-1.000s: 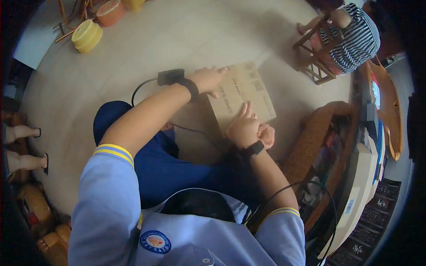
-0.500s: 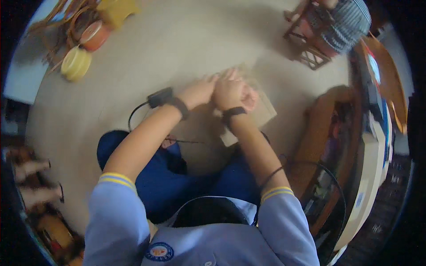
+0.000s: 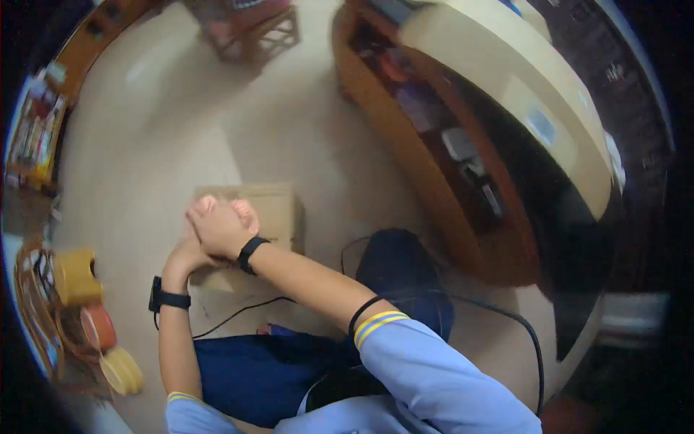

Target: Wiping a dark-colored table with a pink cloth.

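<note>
My left hand (image 3: pixel 186 254) and my right hand (image 3: pixel 221 230) are brought together over the left part of a brown cardboard box (image 3: pixel 278 213) on the floor. The right lies on top, its fingers curled over the left and covering most of it. Pinkish fingertips stick out at the far side of the pair. Whether anything is enclosed between the hands cannot be made out. Each wrist wears a black band, the left one with a small black device (image 3: pixel 155 294) and a cable. A lower edge of the box shows beneath the hands.
At right stands a low wooden cabinet (image 3: pixel 473 242) with items on its shelf and a large pale panel (image 3: pixel 506 79) above. A wooden stool (image 3: pixel 278 36) is far off. Yellow (image 3: pixel 121 371) and orange (image 3: pixel 98 327) round objects lie at left. A black cable (image 3: pixel 506 311) trails beside my right arm.
The whole view has swung toward the right, so the cabinet fills more of it and the box and hands sit further left. My hands stay together over the box.
</note>
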### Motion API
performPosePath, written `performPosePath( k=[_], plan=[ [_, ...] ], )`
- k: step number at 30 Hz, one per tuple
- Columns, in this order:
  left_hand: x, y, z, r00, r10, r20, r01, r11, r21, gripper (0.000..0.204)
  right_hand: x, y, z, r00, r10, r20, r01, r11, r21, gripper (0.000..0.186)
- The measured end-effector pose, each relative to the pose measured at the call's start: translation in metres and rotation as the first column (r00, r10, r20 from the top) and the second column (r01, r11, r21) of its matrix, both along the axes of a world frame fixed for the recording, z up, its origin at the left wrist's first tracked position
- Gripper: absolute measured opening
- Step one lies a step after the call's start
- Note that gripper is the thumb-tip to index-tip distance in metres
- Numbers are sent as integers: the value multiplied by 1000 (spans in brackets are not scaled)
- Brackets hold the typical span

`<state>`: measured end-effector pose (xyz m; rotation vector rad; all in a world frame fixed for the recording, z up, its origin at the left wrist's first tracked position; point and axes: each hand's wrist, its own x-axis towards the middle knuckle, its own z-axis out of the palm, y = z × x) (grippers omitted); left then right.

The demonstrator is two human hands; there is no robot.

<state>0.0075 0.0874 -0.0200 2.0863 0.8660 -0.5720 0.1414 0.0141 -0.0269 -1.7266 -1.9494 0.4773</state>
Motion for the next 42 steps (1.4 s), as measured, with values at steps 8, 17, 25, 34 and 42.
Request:
performPosePath(
  k=[8,17,25,34,42],
  plan=[
    [101,27,36,883,-318,-344,450,783,430,87,76,-20,10,861,-148,-486,85,985,-151,32],
    [201,-67,107,629,-537,562,-1,722,692,97,150,-188,192,654,-517,-552,436,854,-285,30],
    [277,-267,192,-8,-676,737,96,733,673,108,95,-456,299,463,-827,318,758,556,341,43],
    [314,-287,140,-88,-678,730,93,724,684,75,119,-531,253,120,-900,419,956,219,196,37],
    [304,-299,146,-129,-607,785,-18,792,610,52,219,-524,257,334,-942,36,941,330,-71,39]
  ],
)
